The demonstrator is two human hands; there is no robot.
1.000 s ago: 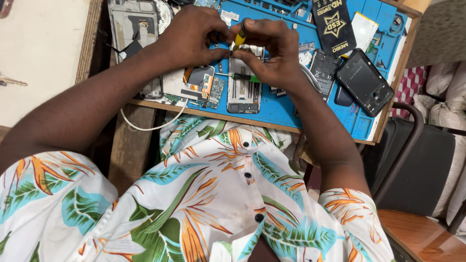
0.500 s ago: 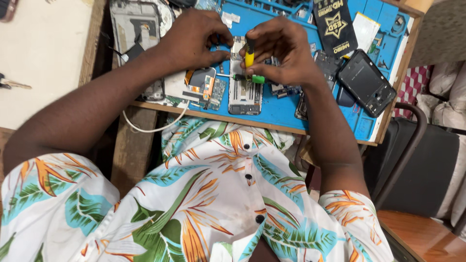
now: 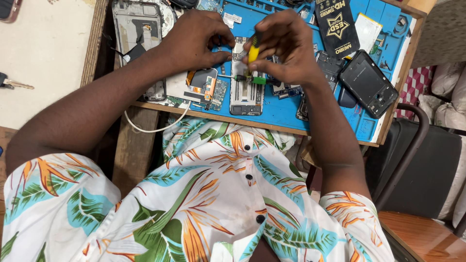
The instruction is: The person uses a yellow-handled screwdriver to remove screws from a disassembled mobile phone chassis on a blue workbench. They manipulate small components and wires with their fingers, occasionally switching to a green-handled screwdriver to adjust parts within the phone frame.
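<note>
so nearest the shirt, the opened phone [image 3: 246, 90] lies flat on the blue mat [image 3: 281, 109], looks thin and fragile, best held by its edges. right hand [image 3: 286, 46] pinches a yellow screwdriver [image 3: 253, 51] upright over it, left hand [image 3: 196, 39] curls down pressing the top end. further back sits a black phone shell [image 3: 369, 82]
</note>
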